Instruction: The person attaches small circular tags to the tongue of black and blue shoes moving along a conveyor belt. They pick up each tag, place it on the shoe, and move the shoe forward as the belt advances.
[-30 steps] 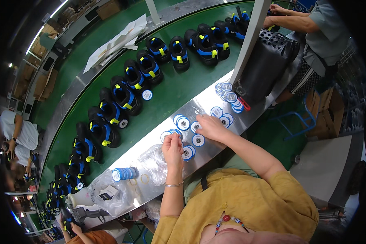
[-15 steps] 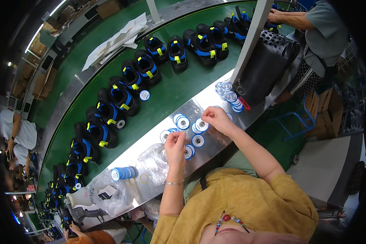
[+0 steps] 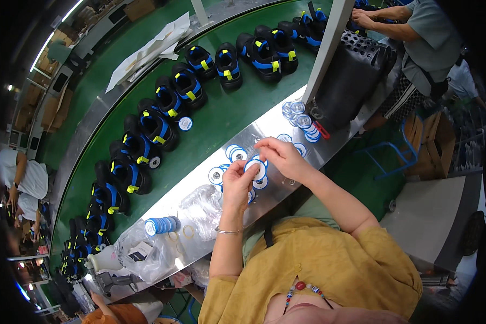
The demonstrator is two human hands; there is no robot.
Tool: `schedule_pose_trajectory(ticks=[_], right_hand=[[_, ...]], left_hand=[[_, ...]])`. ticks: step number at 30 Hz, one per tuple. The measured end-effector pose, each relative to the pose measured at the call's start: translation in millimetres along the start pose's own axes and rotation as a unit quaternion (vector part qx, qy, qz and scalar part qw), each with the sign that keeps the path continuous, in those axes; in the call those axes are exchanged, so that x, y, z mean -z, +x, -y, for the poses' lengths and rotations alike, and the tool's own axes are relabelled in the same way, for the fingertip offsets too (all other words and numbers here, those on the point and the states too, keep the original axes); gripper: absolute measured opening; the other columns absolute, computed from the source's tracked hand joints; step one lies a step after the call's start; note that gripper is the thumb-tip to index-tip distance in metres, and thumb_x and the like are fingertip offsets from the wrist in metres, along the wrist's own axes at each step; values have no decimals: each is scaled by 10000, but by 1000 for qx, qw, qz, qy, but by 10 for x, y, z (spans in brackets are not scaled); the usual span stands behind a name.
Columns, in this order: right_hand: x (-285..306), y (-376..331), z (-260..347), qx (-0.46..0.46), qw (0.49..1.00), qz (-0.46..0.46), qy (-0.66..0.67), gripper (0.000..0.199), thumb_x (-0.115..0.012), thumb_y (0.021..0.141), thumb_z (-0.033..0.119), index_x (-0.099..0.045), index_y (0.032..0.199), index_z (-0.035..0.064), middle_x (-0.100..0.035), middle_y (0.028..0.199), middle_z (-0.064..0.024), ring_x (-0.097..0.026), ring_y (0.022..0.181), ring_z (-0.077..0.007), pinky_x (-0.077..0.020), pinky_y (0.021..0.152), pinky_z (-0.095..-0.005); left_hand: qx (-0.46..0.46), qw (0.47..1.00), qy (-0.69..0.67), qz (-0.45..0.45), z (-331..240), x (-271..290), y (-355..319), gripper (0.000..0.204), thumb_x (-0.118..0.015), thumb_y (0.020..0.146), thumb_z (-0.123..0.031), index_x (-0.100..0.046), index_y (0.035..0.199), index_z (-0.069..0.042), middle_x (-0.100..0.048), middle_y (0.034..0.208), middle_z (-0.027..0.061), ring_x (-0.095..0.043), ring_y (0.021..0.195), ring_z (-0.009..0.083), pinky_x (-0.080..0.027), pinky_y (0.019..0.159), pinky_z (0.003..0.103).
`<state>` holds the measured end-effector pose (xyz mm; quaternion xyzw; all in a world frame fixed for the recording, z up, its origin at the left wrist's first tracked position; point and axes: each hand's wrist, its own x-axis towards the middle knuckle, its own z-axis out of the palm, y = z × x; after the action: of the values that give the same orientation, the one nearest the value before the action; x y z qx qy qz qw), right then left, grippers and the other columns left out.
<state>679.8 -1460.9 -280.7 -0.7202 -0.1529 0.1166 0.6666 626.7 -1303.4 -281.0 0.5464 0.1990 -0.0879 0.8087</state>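
Between thumb and fingers, my left hand point(image 3: 236, 184) grips a round white tag point(image 3: 257, 169) with a blue rim. My right hand point(image 3: 284, 158) is just above and to the right of that tag, its thumb and fingertips drawn together in a pinch. Whatever is in that pinch is too small to make out. More round tags point(image 3: 216, 175) lie loose on the metal bench point(image 3: 208, 167) around and under my hands, partly hidden by them. Another group of tags point(image 3: 297, 110) overlaps farther right, beside a red tool point(image 3: 322, 130).
Black-and-blue shoes point(image 3: 157, 127) with yellow tabs line the green belt point(image 3: 210, 116) beyond the bench; a few tags sit by them. At left are a tag stack point(image 3: 161, 225), yellowish rings point(image 3: 188, 231), plastic bags point(image 3: 200, 208) and a heat-gun-like tool point(image 3: 113, 281). A post point(image 3: 329, 51) rises at right; co-workers stand around.
Half a second ago both hands were pinched apart over the tags. Now the left hand holds a tag up, and the right hand has come in closer to it.
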Motion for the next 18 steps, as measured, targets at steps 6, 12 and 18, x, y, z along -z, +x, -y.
schedule_pose_trajectory(ticks=[6,12,18], right_hand=[[-1,-176,71,8,999,-9,-33,274,-479,941,30,-529,1208,-10,-557,718,-31,-550,666,-100,-462,626,-249],[-46,-157,48,-17,1000,1,-17,192,-465,935,21,-517,1118,-4,-546,694,-36,-527,636,-97,-450,598,-258],[-45,-158,39,4,996,-12,-88,199,-459,940,28,-500,1132,-4,-552,711,-41,-531,637,-99,-450,595,-262]], left_hand=[[-59,995,-52,-61,112,-58,41,128,-679,853,-48,-584,940,-44,-626,772,12,-405,478,0,-228,386,160],[-111,991,-22,-68,155,-183,1,122,-687,855,-65,-598,936,-44,-601,757,-14,-395,497,-2,-238,411,167],[-172,982,32,-66,198,-286,-51,114,-689,860,-60,-637,955,-22,-595,760,-30,-415,546,-6,-269,451,165]])
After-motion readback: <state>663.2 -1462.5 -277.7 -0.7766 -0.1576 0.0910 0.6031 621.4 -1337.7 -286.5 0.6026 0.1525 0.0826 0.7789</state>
